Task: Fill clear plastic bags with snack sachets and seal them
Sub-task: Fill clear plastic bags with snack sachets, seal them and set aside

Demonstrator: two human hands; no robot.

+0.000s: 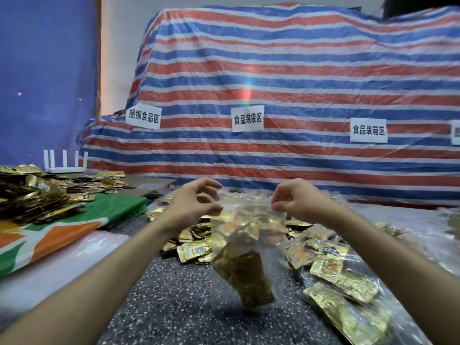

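Now the left grip (pixel 196 202) and right grip (pixel 296 200) each pinch the top edge of the bag (pixel 249 235), which hangs over the counter (pixel 174 295), heavy with sachets (pixel 241 272). If 1 pinch slips, or the seal closes unevenly, they could spill out.

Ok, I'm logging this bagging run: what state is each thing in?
clear plastic bag: held up, filled with gold sachets, seal unclear.
left hand: pinches bag's top left corner.
right hand: pinches bag's top right corner.
loose sachets: heaped on the table, unbagged.
white router: antennas upright.
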